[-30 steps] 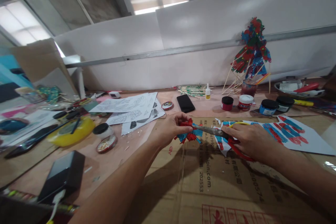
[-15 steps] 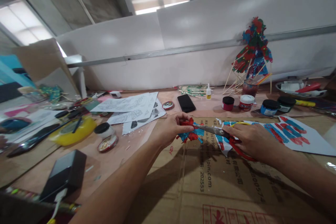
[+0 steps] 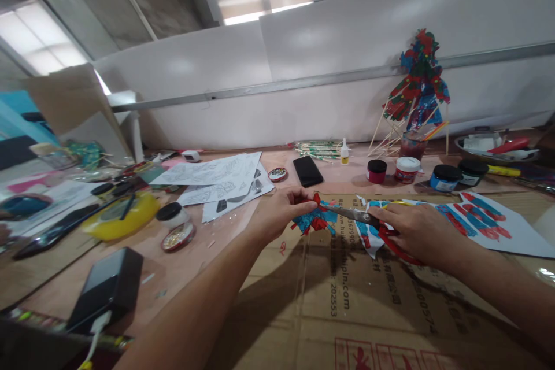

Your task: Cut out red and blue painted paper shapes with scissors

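My left hand (image 3: pixel 297 207) pinches a red and blue painted paper cutout (image 3: pixel 313 221) above the cardboard sheet (image 3: pixel 277 300). My right hand (image 3: pixel 418 234) is closed round the red and yellow handles of a pair of scissors (image 3: pixel 353 214). The blades point left and their tips reach the cutout's right edge; whether they touch it I cannot tell. Under and beyond my right hand lies white paper (image 3: pixel 522 236) painted with red and blue strokes. Part of that paper is hidden by the hand.
Paint jars (image 3: pixel 446 177) and a black phone (image 3: pixel 308 170) stand or lie behind the cardboard. Printed drawings (image 3: pixel 217 176), a yellow dish (image 3: pixel 102 222) and a black box (image 3: pixel 106 289) are on the left. Painted cutouts on sticks (image 3: pixel 420 81) rise at the back right.
The cutout has turned a little in my left hand, showing more blue at its middle. The scissors stay almost in place, with their yellow handle loop less visible.
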The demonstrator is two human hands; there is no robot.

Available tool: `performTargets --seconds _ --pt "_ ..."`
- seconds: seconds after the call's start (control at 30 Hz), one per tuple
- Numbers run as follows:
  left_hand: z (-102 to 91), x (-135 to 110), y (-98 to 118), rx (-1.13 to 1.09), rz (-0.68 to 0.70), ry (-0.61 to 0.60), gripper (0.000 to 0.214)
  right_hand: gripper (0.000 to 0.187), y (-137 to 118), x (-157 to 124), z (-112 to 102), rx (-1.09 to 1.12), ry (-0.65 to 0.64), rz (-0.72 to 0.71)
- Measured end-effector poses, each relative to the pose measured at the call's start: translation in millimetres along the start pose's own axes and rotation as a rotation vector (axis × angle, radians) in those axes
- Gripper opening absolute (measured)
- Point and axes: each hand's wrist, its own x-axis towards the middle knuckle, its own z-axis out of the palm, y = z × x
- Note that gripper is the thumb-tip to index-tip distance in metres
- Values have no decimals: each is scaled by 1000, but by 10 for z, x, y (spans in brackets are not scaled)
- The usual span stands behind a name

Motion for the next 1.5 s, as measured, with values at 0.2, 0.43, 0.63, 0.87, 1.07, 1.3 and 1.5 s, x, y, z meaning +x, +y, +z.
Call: performTargets --seconds 0.2,0.43,0.63,0.87,1.07,1.3,1.5 --pt "25 9 -12 26 45 48 16 41 -23 7 -23 50 -4 42" --pt "21 -17 2 200 102 80 16 43 -27 10 -28 41 16 56" --pt "76 -14 1 124 139 128 13 40 -64 30 -84 49 -46 84" --pt "159 19 -83 -54 110 192 16 36 -81 36 -98 -11 -74 108" --pt "221 -4 -79 -259 54 164 23 37 -46 12 -52 11 -39 105" --pt "244 -7 -98 -358 12 126 27 34 -1 8 -42 39 -16 79" --pt "240 11 -143 -396 -4 114 27 27 31 3 -27 50 -11 68"
